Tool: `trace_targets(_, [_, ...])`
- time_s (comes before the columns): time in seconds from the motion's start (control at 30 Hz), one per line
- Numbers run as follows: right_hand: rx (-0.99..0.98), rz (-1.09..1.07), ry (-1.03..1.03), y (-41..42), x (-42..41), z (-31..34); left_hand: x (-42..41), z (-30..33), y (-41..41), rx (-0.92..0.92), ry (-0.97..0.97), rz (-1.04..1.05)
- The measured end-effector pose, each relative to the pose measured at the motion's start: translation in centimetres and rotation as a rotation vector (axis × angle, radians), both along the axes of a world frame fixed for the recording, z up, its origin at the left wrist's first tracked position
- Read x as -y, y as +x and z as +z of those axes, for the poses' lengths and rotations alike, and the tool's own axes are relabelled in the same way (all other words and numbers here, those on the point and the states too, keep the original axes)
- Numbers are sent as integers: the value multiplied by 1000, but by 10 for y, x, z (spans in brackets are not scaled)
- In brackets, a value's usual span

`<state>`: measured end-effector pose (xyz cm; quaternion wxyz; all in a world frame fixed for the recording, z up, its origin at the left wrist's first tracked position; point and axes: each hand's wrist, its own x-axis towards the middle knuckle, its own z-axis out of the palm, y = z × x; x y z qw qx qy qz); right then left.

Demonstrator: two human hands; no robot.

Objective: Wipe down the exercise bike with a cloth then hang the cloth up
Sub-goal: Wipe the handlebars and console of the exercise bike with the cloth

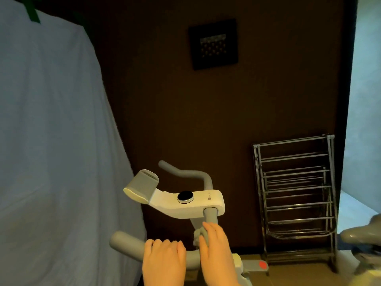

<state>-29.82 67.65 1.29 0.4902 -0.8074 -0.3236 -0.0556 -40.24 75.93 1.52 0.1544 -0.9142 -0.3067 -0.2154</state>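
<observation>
From the head view, the exercise bike (193, 201) stands close in front, its white console block carrying a round black dial (185, 196) on top and a grey, ribbed holder (142, 183) tilted up at its left end. A grey handlebar (127, 243) loops round the console: one arm curves behind it, the other runs across the bottom of the picture with its rounded end pointing left.

The left hand (165, 259) is wrapped over that near arm of the handlebar, fingers curled down over the top of the bar, gripping it. The right hand (215, 246) sits just beside it to the right, where the bar bends up toward the console. Its fingers lie fairly straight along the bar, pressing a small bunched grey cloth (199, 234) against the grey tube just below the console; a fold of the cloth shows at the fingers' left edge. Whether the thumb hooks round the cloth I cannot tell.

Down low, a white part of the bike's frame carries a red-orange round mark (262, 264).

To the right, a folded chrome drying rack (294, 195) leans against the dark brown wall (165, 110), well apart from the hands. High on that wall hangs a small dark square picture (213, 44). A large pale sheet (51, 141) drapes down the whole left side. At the far right edge a grey, shiny rounded object (362, 234) shows, too blurred to name.
</observation>
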Motion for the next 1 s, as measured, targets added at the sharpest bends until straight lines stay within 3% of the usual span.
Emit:
trace_targets(0.07, [-61,-52,57,11,-4,5,0,-1,-1,23,94,-23])
trace_targets(0.13, [-73,-92,17,3,-5,10,2,5,-1,3,49,-25])
trace_targets(0.27, [165,-70,-2,-17,-7,-17,-1,12,-2,28,50,-84])
trace_targets(0.5, [5,-143,-6,-16,-10,3,-8,21,-9,-108,77,-239])
trace_targets(0.67, [46,-44,41,-37,-1,-16,-14,14,-11,11,10,-291])
trace_targets(0.83, [-59,-216,162,-23,-20,-6,-17,17,-19,0,-43,-413])
trace_targets(1.0, [-26,-221,74,-37,-20,-14,-23,13,-19,75,-56,-475])
